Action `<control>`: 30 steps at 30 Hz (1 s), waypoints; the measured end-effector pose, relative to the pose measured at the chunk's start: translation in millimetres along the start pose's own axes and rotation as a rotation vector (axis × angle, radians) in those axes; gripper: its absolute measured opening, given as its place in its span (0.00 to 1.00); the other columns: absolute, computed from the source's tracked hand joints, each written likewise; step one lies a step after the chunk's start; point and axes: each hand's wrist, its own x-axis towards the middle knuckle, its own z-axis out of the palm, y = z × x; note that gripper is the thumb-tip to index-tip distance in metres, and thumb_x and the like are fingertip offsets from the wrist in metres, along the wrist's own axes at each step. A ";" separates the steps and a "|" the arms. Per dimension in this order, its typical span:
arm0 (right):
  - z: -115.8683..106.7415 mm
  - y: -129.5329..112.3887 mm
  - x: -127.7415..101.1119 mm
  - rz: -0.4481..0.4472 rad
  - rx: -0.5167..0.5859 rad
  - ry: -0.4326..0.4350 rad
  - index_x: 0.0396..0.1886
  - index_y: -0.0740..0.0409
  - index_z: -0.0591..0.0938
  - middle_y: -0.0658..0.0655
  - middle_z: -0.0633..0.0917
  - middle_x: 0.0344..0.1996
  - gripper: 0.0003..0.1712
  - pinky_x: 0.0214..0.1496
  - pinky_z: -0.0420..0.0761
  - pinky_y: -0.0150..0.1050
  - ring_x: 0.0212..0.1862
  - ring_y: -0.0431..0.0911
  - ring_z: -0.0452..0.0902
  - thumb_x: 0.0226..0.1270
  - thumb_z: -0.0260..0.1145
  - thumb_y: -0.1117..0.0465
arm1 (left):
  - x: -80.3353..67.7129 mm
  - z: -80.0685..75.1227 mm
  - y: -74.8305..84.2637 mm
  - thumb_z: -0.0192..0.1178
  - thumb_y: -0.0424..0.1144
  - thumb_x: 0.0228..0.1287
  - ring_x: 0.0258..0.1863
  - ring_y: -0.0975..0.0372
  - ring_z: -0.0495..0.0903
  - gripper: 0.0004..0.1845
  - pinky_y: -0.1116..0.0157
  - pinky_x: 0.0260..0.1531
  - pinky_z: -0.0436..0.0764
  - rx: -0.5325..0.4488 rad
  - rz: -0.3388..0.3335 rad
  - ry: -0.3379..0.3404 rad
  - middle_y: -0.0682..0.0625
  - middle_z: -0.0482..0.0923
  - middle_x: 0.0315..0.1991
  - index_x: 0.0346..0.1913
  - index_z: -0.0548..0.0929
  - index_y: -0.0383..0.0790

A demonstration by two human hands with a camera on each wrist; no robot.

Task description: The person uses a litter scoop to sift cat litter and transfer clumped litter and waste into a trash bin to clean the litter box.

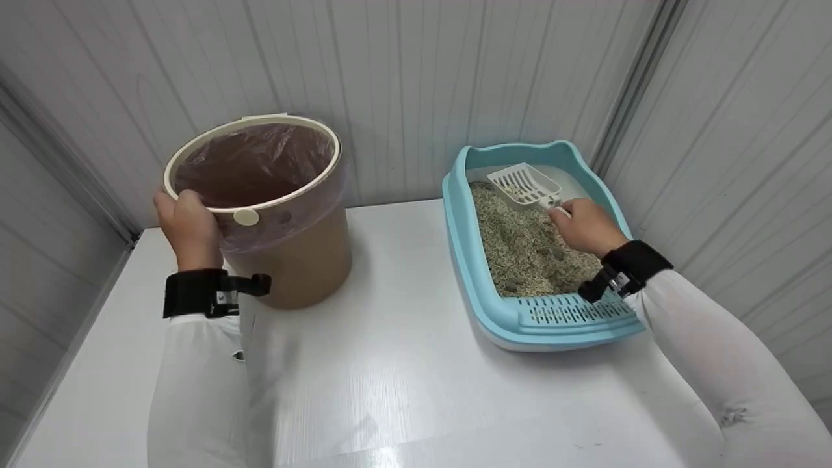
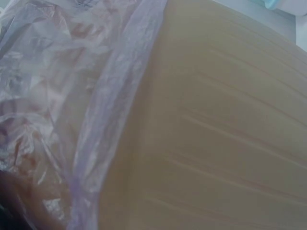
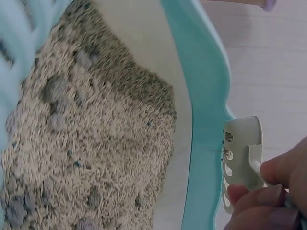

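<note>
White ribbed wall panels enclose a corner, and a white table point(image 1: 403, 364) serves as the work surface.

Right hand point(image 1: 585, 226): the fingers point(image 3: 268, 201) are curled round the handle of a white slotted litter scoop point(image 1: 525, 184), which is pinched between thumb and fingertips. The scoop head is held above the far end of the litter, tilted, with a few pellets seen inside it. In the right wrist view the scoop point(image 3: 242, 158) appears beside the tray wall. Beneath the hand lies the cat litter point(image 1: 530, 247), a beige-grey pelleted bed with several darker clumps on its surface. The litter is contained in a light blue litter tray point(image 1: 465, 273), set on the right half of the table close to the right-hand wall; a slotted step is seen at its near end. A black wrist strap is worn over a white sleeve.

Left hand point(image 1: 188, 224): the fingers are hooked over the near-left rim of a tan waste bin point(image 1: 305, 260), with the rim gripped. The bin stands upright on the left part of the table, well apart from the tray. It is fitted with a cream rim ring and lined with a translucent purplish bin liner point(image 1: 257, 162), whose edge is folded down over the outer wall. In the left wrist view only the liner point(image 2: 62, 96) and the bin wall point(image 2: 216, 134) are seen at close range; the fingers are not shown there.
</note>
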 end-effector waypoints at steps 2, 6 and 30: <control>-2.3 -0.2 0.9 0.041 0.077 -0.050 0.42 0.60 0.83 0.46 0.64 0.13 0.28 0.25 0.63 0.40 0.16 0.41 0.56 0.86 0.46 0.45 | -0.1 0.0 0.0 0.36 0.35 0.74 0.76 0.67 0.59 0.32 0.80 0.69 0.59 0.009 0.003 0.003 0.48 0.57 0.82 0.80 0.57 0.41; -5.0 -0.1 2.5 0.126 0.235 -0.123 0.64 0.63 0.80 0.43 0.66 0.13 0.31 0.21 0.63 0.38 0.14 0.38 0.55 0.87 0.44 0.44 | -1.4 0.0 0.8 0.35 0.35 0.74 0.77 0.66 0.58 0.33 0.81 0.70 0.58 0.006 0.004 -0.002 0.48 0.55 0.82 0.81 0.55 0.41; -6.4 6.4 4.3 0.219 0.776 -0.263 0.45 0.61 0.74 0.40 0.61 0.12 0.24 0.18 0.55 0.32 0.12 0.34 0.53 0.88 0.43 0.45 | -1.3 1.3 2.4 0.38 0.33 0.73 0.76 0.67 0.60 0.32 0.82 0.69 0.60 -0.047 -0.003 0.013 0.48 0.58 0.81 0.80 0.58 0.40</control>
